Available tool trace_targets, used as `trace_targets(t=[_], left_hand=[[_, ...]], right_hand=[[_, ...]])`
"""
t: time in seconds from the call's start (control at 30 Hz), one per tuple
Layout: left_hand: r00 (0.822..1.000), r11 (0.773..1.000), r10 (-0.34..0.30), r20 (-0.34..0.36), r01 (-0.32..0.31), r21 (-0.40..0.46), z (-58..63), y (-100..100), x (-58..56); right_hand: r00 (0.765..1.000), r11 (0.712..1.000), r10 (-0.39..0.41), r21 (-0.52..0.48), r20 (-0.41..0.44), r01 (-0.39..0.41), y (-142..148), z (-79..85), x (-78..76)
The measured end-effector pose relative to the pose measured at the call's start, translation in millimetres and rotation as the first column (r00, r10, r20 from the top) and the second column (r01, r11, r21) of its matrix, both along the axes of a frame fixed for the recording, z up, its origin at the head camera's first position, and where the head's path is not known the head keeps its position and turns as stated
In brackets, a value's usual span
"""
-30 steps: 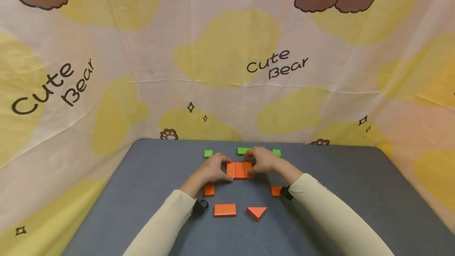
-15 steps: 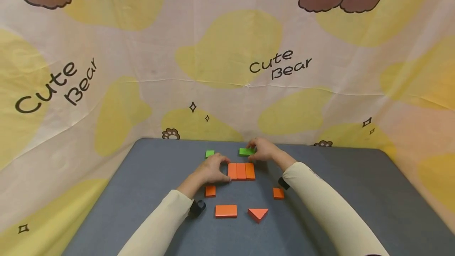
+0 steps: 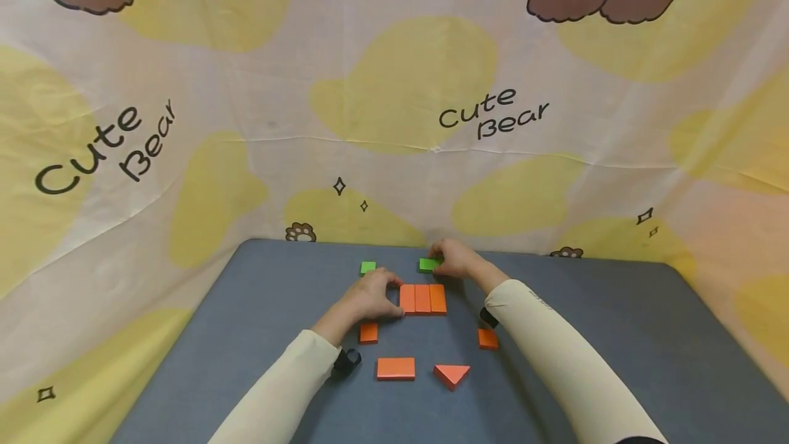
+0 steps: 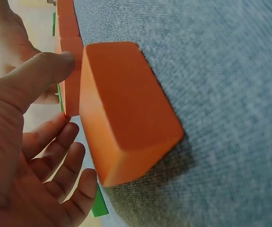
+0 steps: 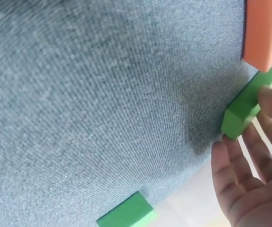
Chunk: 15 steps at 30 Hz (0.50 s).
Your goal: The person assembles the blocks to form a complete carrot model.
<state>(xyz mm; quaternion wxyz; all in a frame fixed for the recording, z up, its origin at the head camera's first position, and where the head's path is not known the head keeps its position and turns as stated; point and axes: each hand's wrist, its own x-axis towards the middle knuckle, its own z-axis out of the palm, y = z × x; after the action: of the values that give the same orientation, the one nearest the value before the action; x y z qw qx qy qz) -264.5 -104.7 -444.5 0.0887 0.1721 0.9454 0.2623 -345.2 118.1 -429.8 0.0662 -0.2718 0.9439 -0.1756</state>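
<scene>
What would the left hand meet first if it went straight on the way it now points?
Most likely the leftmost orange block of the three side by side. The left hand has thumb and fingers about that block's ends, though depth leaves contact unclear.

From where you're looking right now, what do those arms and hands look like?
They're a person's. The left hand and right hand are bare, without gloves. The left sleeve and right sleeve are long and cream; the right has a small dark marking, too small to read. A small black device sits at each wrist.
</scene>
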Motion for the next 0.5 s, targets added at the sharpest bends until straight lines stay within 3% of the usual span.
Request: trace_targets(t=[0.5], left_hand=[[0.997,0.999,0.046,0.058,-0.047,0.012,2.0,3.1,0.5]], right_hand=[[1.0,0.999,0.016,-0.035,0.024,-0.015,-0.4,-0.6,1.5]])
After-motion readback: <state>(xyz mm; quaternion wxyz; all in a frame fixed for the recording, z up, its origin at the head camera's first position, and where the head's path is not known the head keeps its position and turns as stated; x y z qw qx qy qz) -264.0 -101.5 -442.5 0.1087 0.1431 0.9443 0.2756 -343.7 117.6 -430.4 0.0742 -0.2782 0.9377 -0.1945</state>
